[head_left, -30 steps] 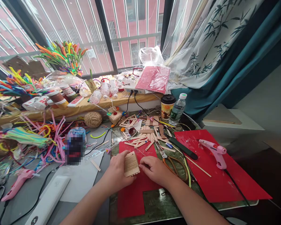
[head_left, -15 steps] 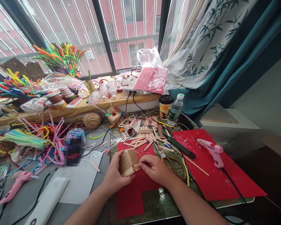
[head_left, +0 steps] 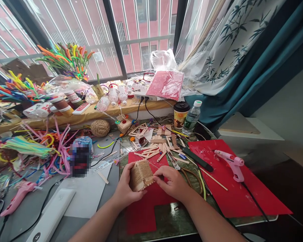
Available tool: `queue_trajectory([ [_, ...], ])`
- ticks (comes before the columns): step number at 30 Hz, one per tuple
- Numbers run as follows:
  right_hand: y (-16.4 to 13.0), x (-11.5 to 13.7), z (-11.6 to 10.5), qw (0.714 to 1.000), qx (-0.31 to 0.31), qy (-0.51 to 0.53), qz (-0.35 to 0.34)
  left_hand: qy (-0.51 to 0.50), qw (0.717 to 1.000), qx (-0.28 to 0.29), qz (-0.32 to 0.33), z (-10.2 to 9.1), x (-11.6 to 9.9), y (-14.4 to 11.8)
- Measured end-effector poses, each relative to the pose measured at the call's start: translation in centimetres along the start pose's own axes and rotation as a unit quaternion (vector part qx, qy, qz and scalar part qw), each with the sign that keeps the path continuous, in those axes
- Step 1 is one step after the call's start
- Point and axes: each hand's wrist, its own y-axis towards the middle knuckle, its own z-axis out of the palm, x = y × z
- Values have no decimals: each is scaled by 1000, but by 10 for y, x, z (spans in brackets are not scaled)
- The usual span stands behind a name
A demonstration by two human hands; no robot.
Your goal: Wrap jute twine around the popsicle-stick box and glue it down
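1. Since a second earlier, the twine-wrapped stick bundle (head_left: 140, 175) had turned from flat-on to angled, its stick ends now facing the right hand (head_left: 172, 183).
2. Left hand (head_left: 125, 188) was curled around the bundle's left side, fingers pressed against the twine.
3. Right hand pinched the bundle's lower right corner between thumb and fingertips.
4. Bundle sat held just above a red paper sheet (head_left: 143, 211) on the bench (head_left: 174, 222).
5. Scissors (head_left: 185, 173) lay just beside the right hand, partly hidden behind it.
6. Loose wooden sticks (head_left: 158, 148) were scattered beyond the bundle.
7. Farther right, a pink glue gun (head_left: 231, 163) rested on another red sheet (head_left: 242, 188), well apart from both hands.
8. Ball of twine (head_left: 100, 127) sat toward the window.
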Motion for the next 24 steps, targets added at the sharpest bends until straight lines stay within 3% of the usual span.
queue_trajectory([
  [6, 0, -8, -14, 998, -15, -64, 22, -80, 996, -12, -31, -7, 4, 2],
  [9, 0, -11, -14, 998, -23, -28, 50, -154, 987, 1, -41, -8, 3, 2],
  [12, 1, -11, -7, 998, 13, 13, 62, -180, 983, 14, -41, -7, -1, 2],
  [19, 1, -13, 5, 994, 47, -5, 95, -181, 981, 53, -41, -3, 0, 2],
  [24, 2, -13, 10, 988, 101, -77, 86, -54, 992, 108, -40, -6, -1, -7],
])
